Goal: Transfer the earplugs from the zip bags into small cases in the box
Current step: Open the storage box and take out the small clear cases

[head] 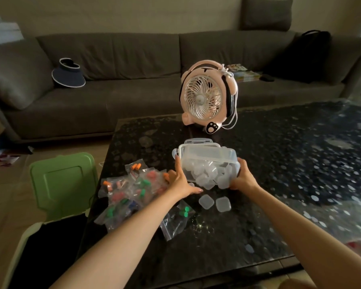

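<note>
I hold a clear plastic box (208, 157) tipped toward me above the dark table, my left hand (180, 180) on its left side and my right hand (243, 176) on its right side. Several small translucent cases (211, 176) are bunched at its lowered open edge. Two small cases (206, 201) (223, 204) lie on the table just below the box. A heap of zip bags (131, 190) with orange, green, pink and blue earplugs lies left of my left hand. One more zip bag (179, 217) with green earplugs lies between my forearms.
A pink desk fan (206, 97) stands on the table (279, 163) behind the box, and the box's lid (198, 141) lies behind it. A green stool (61, 182) stands left of the table. A grey sofa (123, 80) with a visor hat (68, 73) runs along the back.
</note>
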`<state>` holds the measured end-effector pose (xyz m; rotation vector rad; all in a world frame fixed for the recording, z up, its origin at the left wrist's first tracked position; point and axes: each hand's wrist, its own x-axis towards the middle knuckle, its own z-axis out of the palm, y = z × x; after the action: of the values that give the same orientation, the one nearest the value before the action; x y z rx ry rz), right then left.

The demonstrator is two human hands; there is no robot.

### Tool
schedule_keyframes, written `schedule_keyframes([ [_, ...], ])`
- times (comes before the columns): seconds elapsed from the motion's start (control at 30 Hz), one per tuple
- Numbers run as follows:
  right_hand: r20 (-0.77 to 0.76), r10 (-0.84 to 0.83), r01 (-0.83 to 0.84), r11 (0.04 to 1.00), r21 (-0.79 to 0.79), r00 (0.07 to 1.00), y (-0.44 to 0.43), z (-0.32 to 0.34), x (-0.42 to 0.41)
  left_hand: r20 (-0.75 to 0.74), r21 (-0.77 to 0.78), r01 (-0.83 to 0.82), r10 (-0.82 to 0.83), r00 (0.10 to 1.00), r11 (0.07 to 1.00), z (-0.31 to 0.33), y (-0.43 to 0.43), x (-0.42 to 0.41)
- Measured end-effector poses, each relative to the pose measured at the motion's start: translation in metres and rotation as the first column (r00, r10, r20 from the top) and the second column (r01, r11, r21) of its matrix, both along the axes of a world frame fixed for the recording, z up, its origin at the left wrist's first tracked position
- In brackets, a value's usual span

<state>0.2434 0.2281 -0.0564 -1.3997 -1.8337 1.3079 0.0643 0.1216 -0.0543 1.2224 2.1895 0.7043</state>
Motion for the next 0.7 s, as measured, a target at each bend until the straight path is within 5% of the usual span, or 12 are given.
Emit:
schedule_keyframes([
  [0.17,-0.068,0.335,-0.338,0.941,-0.036,0.94,0.012,0.008,0.01,0.102,0.05,-0.053,0.048,0.994,0.997,0.001,-0.008,0.021],
  [0.3,0.156,0.256,-0.275,0.954,0.119,0.954,0.011,0.006,0.014,0.027,0.136,0.02,-0.024,0.999,0.99,-0.009,-0.021,0.042],
  [0.43,0.077,0.116,-0.133,0.955,0.267,0.99,0.002,0.012,0.013,-0.176,-0.005,0.128,-0.127,0.976,0.992,-0.013,-0.026,0.053],
  [0.57,0.158,0.148,-0.208,0.85,0.484,0.976,-0.001,0.016,0.019,-0.29,-0.061,0.139,-0.151,0.945,0.988,-0.012,-0.027,0.053],
  [0.7,0.164,0.197,-0.254,0.823,0.509,0.967,-0.002,0.016,0.025,-0.353,-0.028,0.126,-0.128,0.927,0.992,-0.012,-0.03,0.048],
])
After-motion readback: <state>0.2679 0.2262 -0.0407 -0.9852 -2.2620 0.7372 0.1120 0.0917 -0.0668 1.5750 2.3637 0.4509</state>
